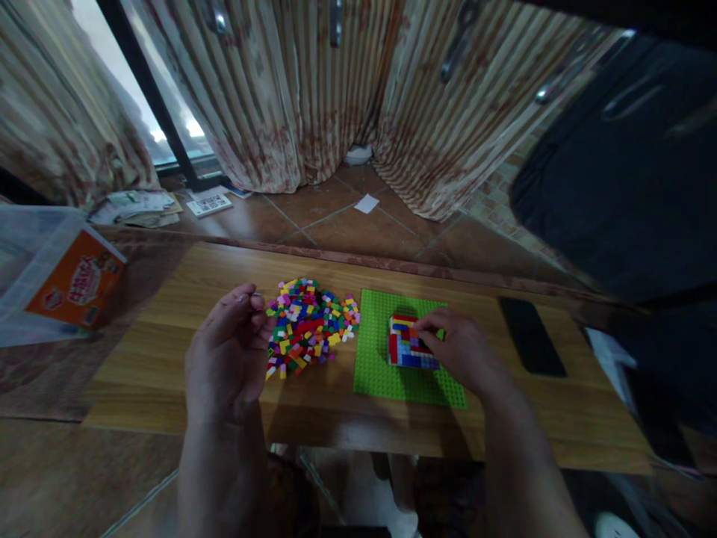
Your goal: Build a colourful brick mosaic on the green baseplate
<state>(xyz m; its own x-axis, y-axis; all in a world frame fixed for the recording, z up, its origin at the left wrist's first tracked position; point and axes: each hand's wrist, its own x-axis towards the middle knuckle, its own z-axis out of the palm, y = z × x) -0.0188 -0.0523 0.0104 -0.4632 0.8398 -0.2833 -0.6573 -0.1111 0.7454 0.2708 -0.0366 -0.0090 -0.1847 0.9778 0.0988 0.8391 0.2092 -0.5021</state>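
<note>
My right hand (456, 344) reaches over a small multicoloured block of toy bricks (406, 347) on a green studded baseplate (375, 373). Its thumb and forefinger pinch together at the top of the block, on what looks like a small brick; the fingertips partly hide it. My left hand (232, 344) is raised above the table, palm turned up and fingers curled in with their tips together. Whatever it may hold is too small to make out. Just right of it lies a loose pile of mixed toy bricks (305, 325) in many colours.
A dark phone (532, 336) lies right of the baseplate on the wooden table (330, 430). Left of the table stands a clear plastic tub (39, 224) with an orange label. Behind are striped curtains (291, 97), papers (137, 205) on the floor, and a dark covered object (621, 164).
</note>
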